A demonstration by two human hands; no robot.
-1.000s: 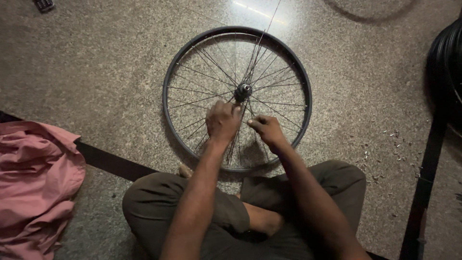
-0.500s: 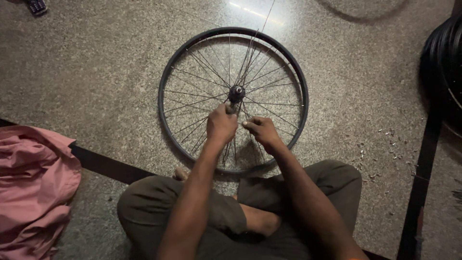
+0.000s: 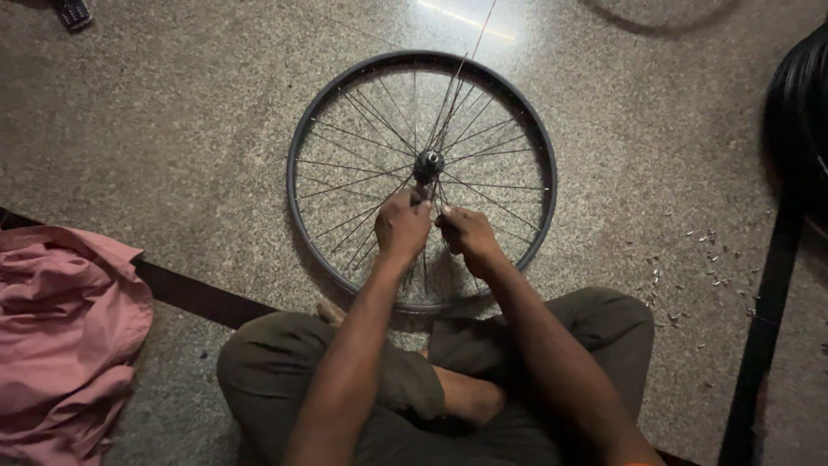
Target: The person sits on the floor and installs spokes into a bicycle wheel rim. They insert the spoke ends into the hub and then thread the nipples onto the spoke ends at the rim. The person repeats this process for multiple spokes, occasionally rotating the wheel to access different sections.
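A bicycle wheel rim with thin metal spokes lies flat on the speckled stone floor in front of my crossed legs. Its dark hub sits at the centre, with a few loose spokes sticking up and away from it. My left hand is closed around spokes just below the hub. My right hand is beside it, fingers pinched on a spoke close to the hub.
A pink cloth lies heaped at the left. Small metal nipples are scattered on the floor at the right. A black tyre and a dark strip stand at the right edge. A small dark object lies top left.
Both hands have stayed just below the hub, working the spokes; my right hand has closed in toward the left. The view has shifted slightly.
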